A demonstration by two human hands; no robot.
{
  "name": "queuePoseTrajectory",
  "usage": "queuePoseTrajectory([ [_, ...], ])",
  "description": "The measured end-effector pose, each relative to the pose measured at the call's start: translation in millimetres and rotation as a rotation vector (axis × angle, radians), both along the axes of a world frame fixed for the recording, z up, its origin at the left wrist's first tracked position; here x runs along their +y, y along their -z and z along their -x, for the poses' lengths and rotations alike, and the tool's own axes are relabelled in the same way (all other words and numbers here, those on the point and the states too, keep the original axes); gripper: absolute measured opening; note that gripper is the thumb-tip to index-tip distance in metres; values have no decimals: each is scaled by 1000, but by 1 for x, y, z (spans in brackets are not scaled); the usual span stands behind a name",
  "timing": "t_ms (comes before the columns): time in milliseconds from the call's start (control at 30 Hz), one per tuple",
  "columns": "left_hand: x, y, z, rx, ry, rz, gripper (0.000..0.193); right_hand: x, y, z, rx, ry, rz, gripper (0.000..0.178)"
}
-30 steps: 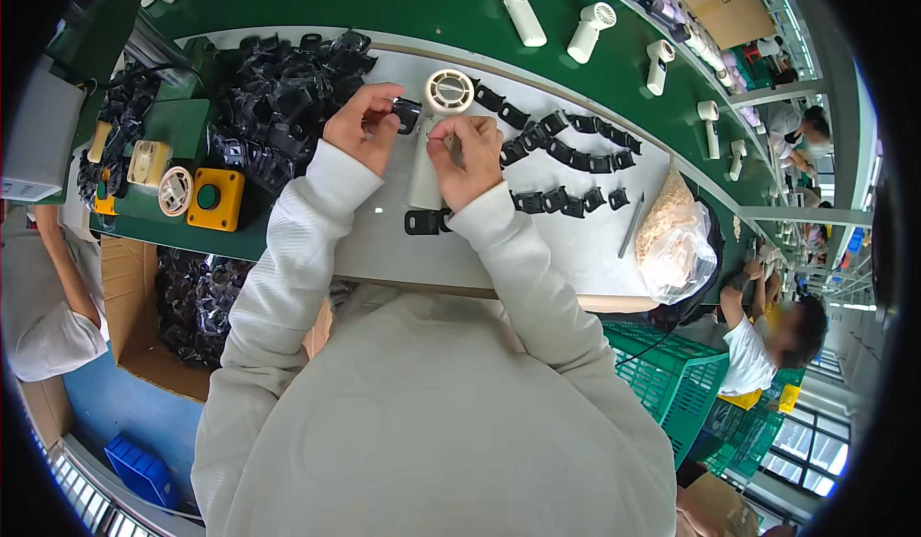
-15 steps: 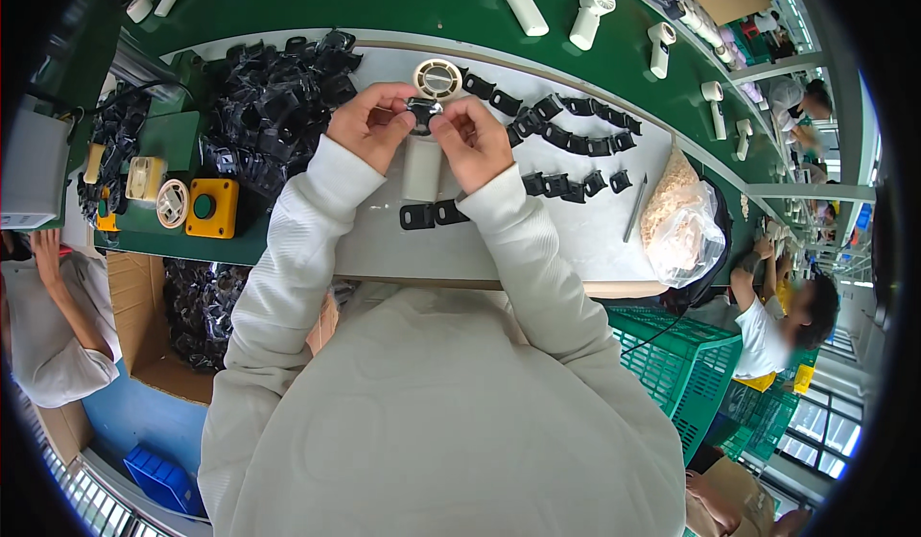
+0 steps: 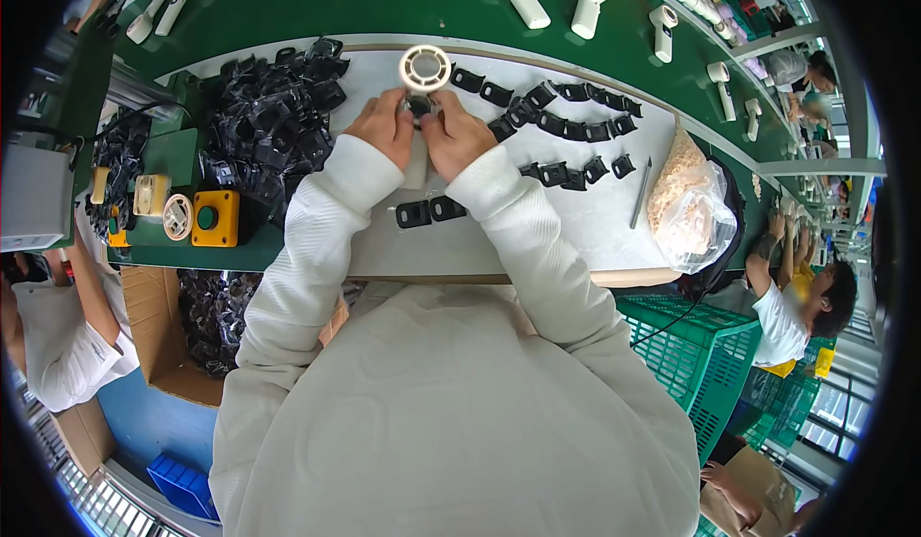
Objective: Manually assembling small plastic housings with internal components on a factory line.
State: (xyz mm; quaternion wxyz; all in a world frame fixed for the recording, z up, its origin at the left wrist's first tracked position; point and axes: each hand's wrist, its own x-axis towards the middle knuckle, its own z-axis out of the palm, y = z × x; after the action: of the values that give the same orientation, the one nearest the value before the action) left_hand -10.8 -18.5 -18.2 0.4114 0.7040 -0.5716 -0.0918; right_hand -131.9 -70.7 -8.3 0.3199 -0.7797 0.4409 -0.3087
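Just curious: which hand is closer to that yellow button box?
Left. The left hand is a little to the right of and above the yellow box; the right hand lies beyond it, farther right.

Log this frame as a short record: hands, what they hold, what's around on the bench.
left hand: closed on a small black part, at the neck of a white handheld fan
right hand: closed on the same small black part, opposite the left
white handheld fan: round head up, body between the hands
white work mat: rows of black clips; two more near the wrists
left of mat: pile of black parts; yellow button box
right of mat: clear bag of pale bits
green belt: more white fans
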Motion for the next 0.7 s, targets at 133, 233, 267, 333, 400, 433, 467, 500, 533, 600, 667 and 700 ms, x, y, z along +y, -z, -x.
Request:
queuePoseTrajectory([
  [133, -2, -16, 4, 186, 22, 174, 33, -1, -11, 1, -303, -68, -44, 28],
  [233, 5, -46, 10, 187, 36, 313, 31, 4, -44, 4, -493, -148, -151, 34],
  [267, 7, -53, 13, 177, 38, 313, 31, 4, -47, 6, -504, -147, -149, 34],
  [333, 13, -67, 18, 397, 97, 305, 30, 2, -55, 12, -601, -199, -161, 30],
  [400, 13, -78, 20, 612, 153, 295, 28, -1, -63, 15, -702, -259, -170, 26],
  [433, 10, -82, 21, 593, 149, 302, 28, -2, -68, 16, -717, -272, -165, 26],
  [467, 6, -85, 23, 588, 170, 315, 27, -4, -73, 19, -779, -277, -186, 25],
  [500, 6, -87, 27, 586, 190, 323, 27, -2, -78, 22, -839, -280, -213, 24],
  [533, 6, -89, 29, 585, 211, 331, 26, -1, -81, 24, -897, -282, -241, 23],
  [600, 6, -91, 29, 580, 236, 339, 26, -1, -83, 24, -958, -283, -266, 22],
  [667, 3, -90, 30, 623, 256, 334, 25, -6, -78, 26, -954, -306, -265, 20],
  [700, 2, -89, 31, 648, 269, 330, 24, -8, -75, 28, -950, -314, -263, 19],
])
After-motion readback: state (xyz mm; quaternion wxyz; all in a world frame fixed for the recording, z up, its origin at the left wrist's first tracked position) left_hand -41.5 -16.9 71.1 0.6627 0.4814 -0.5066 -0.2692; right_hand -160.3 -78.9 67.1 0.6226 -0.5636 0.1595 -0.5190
